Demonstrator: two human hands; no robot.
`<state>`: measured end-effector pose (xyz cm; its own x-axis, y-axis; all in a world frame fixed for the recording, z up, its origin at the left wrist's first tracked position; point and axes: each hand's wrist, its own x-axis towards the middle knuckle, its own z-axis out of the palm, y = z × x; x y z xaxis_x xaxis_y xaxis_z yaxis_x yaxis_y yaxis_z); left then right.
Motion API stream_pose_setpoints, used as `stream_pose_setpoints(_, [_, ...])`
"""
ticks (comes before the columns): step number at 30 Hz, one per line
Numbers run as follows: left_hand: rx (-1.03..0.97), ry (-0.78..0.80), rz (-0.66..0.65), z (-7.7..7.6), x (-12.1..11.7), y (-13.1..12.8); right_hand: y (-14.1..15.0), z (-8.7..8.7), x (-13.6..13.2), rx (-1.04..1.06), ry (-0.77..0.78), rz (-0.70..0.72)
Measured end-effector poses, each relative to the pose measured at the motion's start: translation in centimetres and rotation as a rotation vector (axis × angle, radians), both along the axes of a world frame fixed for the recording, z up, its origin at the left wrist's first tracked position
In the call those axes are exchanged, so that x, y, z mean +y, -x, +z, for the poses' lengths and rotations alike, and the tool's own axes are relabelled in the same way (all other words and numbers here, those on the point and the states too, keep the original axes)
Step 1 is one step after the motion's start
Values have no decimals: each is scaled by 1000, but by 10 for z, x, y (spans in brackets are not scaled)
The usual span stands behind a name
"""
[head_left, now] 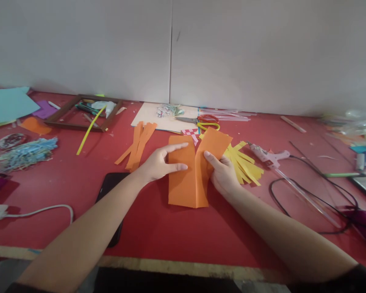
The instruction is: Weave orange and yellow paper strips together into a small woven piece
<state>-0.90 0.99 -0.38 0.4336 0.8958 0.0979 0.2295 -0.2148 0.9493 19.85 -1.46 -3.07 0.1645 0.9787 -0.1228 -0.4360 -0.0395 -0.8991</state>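
Note:
An orange sheet of paper (183,187) stands in front of me, creased lengthwise and parted along the crease from its top edge. The right-hand part (215,142) leans outward to the right. With the thumb in front and the fingers behind, my right hand (224,173) grips that part. My left hand (163,162) is at the sheet's left side, thumb and forefinger spread over its front and nothing pinched between them. Left of the sheet lie several orange paper strips (138,144). Behind my right hand is a bunch of yellow paper strips (245,165).
Scissors (192,120) rest on a pale board (146,116) at the back. A glue gun (268,154) with a black cord lies at right. A black phone (111,183) is under my left forearm. A wooden frame (105,126) stands back left, near blue fringe (30,152).

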Motion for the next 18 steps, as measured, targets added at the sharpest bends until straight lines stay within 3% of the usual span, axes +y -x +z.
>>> stream_pose_setpoints(5, [45, 38, -65, -1, 0, -1, 1, 1, 1, 25, -7, -7])
stream_pose_setpoints(11, [33, 19, 18, 0, 0, -1, -2, -1, -1, -91, -26, 62])
stream_pose_setpoints(18, [15, 22, 46, 2, -1, -1, -3, 0, -3, -65, -17, 84])
